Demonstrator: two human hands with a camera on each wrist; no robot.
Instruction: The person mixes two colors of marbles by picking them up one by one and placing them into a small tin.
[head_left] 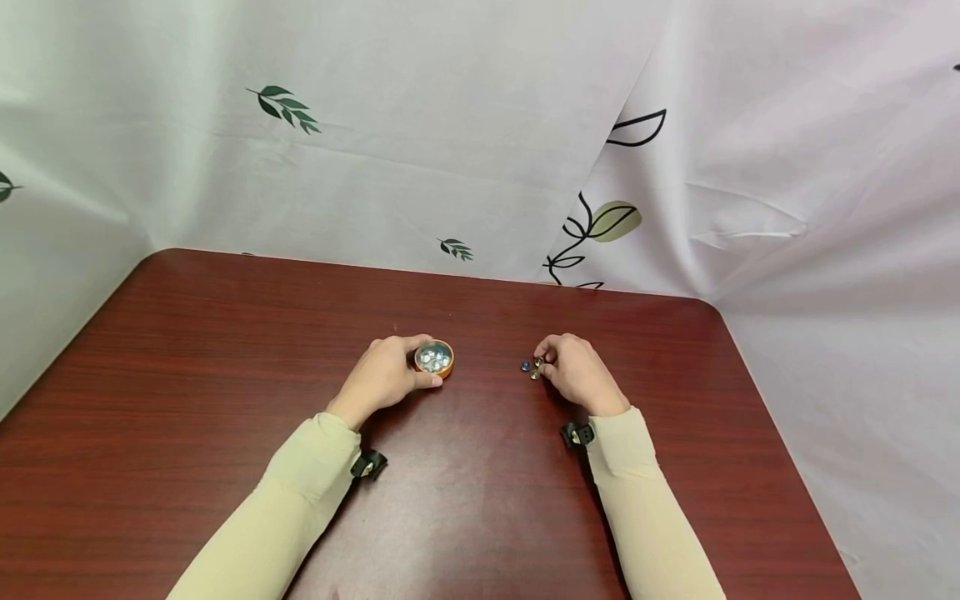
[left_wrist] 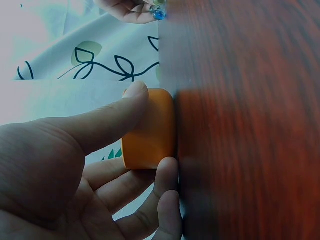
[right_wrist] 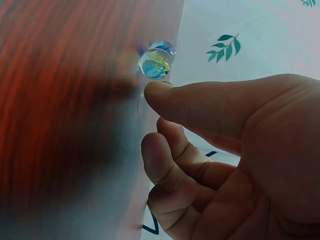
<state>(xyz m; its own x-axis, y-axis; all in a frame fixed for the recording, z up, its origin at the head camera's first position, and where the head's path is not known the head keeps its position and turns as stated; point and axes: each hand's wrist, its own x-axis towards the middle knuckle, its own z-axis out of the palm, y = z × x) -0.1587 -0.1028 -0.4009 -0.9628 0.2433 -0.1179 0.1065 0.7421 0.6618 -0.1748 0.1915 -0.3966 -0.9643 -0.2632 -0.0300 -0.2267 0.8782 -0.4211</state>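
My left hand [head_left: 382, 371] grips a small round orange cup [head_left: 448, 372] from its left side, thumb at the near side and fingers round the far side. Through its open top show several clear glass marbles [head_left: 433, 358]. In the left wrist view the orange cup [left_wrist: 152, 135] stands upright on the table between thumb and fingers. To the right, my right hand [head_left: 577, 371] pinches a glass marble [head_left: 538, 362] at the tabletop with thumb and forefinger. A blue marble [head_left: 525, 366] and another marble [head_left: 535, 375] lie beside the fingertips. In the right wrist view a marble with yellow and blue swirls [right_wrist: 157, 64] sits just past the thumb.
Both hands are over a dark red wood-grain table [head_left: 480, 500] with rounded far corners. White cloth [head_left: 450, 150] with leaf prints hangs behind it and along both sides. Each wrist carries a small black camera strap, such as the right wrist strap [head_left: 577, 434].
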